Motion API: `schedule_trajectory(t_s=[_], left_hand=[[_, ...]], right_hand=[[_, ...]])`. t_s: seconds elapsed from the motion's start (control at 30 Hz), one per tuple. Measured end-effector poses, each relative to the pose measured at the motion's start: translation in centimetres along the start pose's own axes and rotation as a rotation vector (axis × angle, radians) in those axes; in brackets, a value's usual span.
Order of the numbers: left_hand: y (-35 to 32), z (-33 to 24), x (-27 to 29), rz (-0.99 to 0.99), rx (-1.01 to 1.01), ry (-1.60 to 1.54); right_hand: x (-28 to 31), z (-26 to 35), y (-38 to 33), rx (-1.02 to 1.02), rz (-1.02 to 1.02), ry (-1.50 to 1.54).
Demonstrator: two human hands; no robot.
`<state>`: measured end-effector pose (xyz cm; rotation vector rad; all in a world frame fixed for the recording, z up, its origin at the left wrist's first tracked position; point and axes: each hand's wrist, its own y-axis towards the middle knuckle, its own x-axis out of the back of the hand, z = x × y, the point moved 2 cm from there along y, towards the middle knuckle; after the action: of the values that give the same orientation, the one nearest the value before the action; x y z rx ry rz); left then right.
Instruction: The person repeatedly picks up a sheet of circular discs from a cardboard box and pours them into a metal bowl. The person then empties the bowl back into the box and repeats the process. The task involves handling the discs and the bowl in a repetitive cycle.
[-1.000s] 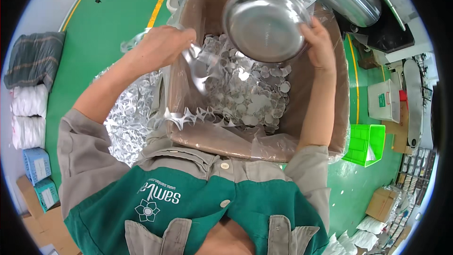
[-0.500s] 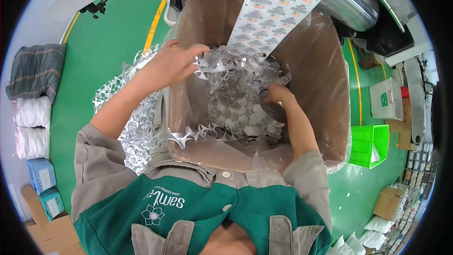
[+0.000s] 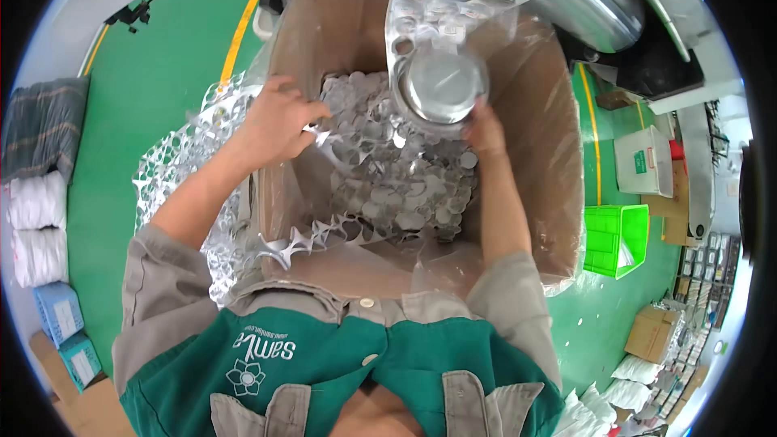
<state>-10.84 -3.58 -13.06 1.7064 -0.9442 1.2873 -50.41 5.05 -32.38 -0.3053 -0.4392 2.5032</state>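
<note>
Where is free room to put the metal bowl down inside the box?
Little room. The discs cover the box floor from left hand to right hand, which holds the bowl. Only a bare strip lies along the near wall, under the foil web.

Inside the cardboard box (image 3: pixel 534 194) lies a heap of foil discs (image 3: pixel 388 186), with the metal bowl (image 3: pixel 441 85) above its far side, punched foil web (image 3: pixel 186 162) draped outside left, and a plastic crate (image 3: pixel 615 239) right.
</note>
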Motion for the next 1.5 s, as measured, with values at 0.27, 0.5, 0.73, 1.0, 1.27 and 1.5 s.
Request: schedule_trajectory(t_s=[0.27,0.5,0.73,1.0,1.27,1.5], left_hand=[[0.4,0.1,-0.4,0.017,-0.011,0.025],[0.2,-0.7,2.8,0.196,0.3,-0.57],[-2.5,-4.9,13.5,-0.155,0.2,-1.149],[-19.4,4.4,21.7,-1.22,0.379,-0.899],[-15.3,4.7,14.9,-0.523,0.707,-0.539],[0.7,0.0,5.2,-0.18,-0.069,0.252]], right_hand=[[-2.6,-3.6,-6.0,-0.07,0.536,-1.705],[-7.0,16.5,-11.2,0.283,0.562,-0.621],[-7.1,14.1,-10.8,0.212,1.039,0.345],[-5.5,-0.7,-5.8,0.18,0.349,-1.648],[-4.3,-1.8,-7.2,0.071,0.648,-1.792],[-8.4,8.6,-8.0,0.332,0.453,-1.317]])
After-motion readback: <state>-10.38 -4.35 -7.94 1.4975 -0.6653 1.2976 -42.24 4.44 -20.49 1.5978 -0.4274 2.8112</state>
